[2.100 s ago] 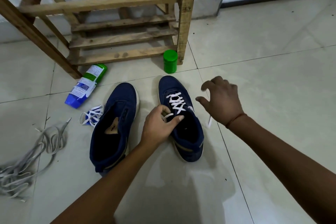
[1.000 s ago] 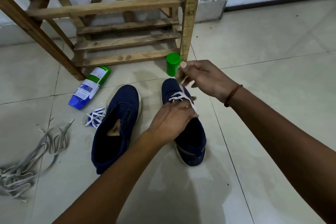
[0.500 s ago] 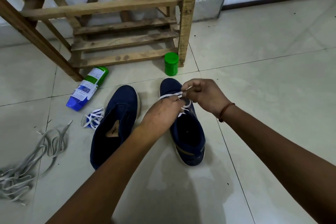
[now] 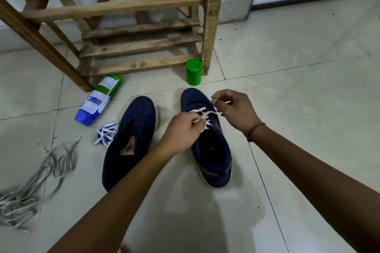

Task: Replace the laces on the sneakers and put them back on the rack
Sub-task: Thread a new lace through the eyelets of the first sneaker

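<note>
The left grip [image 4: 181, 133] pinches the white lace [image 4: 196, 110] over the half-laced shoe [image 4: 213, 156]; the right grip [image 4: 236, 111] pinches its other end just beyond. The bare shoe [image 4: 131, 129] lies left of both grips.

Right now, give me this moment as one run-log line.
step: lacing | half-laced sneaker: on floor | left hand: pinches white lace | right hand: pinches same lace | unlaced sneaker: beside it

Past the right shoe [image 4: 213, 160] the floor [image 4: 308, 113] is wide and bare — a hand can pass there. On the left lie a bottle [image 4: 98, 99], a white lace bundle [image 4: 105, 133] and grey laces [image 4: 30, 187]. A green jar [image 4: 194, 72] stands by the rack [image 4: 210, 26] post.
</note>
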